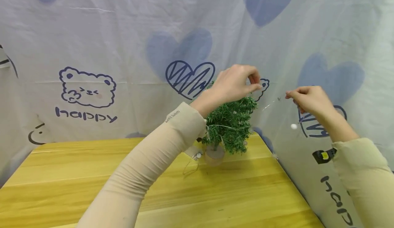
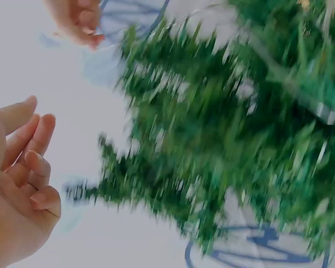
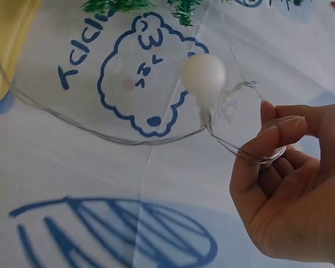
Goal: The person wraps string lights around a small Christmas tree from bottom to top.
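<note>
A small green artificial tree (image 1: 231, 128) stands in a round pot (image 1: 214, 155) near the table's far edge. My left hand (image 1: 235, 83) is in front of the tree's upper part. In the left wrist view that hand (image 2: 22, 190) has thumb and fingers apart, holding nothing, beside the tree's branches (image 2: 212, 145). Out to the right, my right hand (image 1: 311, 99) is raised clear of the tree. It grips thin wire (image 3: 139, 143) of a light string between thumb and fingers. A round white bulb (image 3: 204, 78) and a clear snowflake-like piece (image 3: 228, 109) are on the wire near the fingers.
The wooden table (image 1: 92, 180) ends on the right beside a hanging sheet (image 1: 132, 50) printed with hearts and bears. Another small white bulb (image 1: 199, 155) with looped wire lies left of the pot. A strand of wire (image 1: 226, 126) crosses the tree's front.
</note>
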Demonstrator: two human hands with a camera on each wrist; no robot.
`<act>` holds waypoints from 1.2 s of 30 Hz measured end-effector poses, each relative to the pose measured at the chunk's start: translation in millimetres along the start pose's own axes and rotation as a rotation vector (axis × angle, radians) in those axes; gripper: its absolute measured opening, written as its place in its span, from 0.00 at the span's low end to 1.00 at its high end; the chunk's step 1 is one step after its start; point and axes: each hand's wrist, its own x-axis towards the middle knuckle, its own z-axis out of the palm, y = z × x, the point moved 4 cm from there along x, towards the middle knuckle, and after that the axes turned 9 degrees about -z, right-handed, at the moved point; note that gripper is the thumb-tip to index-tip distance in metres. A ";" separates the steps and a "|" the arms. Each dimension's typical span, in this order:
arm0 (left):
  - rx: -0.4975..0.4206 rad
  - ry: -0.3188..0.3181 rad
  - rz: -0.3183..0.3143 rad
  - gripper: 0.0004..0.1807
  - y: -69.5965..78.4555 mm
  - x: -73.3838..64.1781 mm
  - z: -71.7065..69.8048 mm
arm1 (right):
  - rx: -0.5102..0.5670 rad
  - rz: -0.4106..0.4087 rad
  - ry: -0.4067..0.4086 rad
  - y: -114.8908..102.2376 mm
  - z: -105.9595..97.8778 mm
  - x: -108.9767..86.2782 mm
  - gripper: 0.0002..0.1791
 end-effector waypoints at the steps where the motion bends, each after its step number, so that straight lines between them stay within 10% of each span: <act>1: -0.028 0.013 -0.020 0.12 -4.1 1.7 -6.5 | 0.029 0.010 -0.007 -2.2 0.5 7.2 0.32; 7: -0.160 0.063 -0.131 0.12 -31.6 18.4 -32.4 | 0.121 0.035 0.020 -16.9 1.9 44.2 0.27; 14: -0.237 0.032 -0.243 0.14 -62.2 39.7 -29.1 | 0.184 -0.001 0.002 -39.7 11.7 74.6 0.26; 36: -0.454 -0.055 -0.213 0.16 -90.0 57.8 -5.6 | 0.097 -0.180 -0.022 -121.8 32.6 102.7 0.22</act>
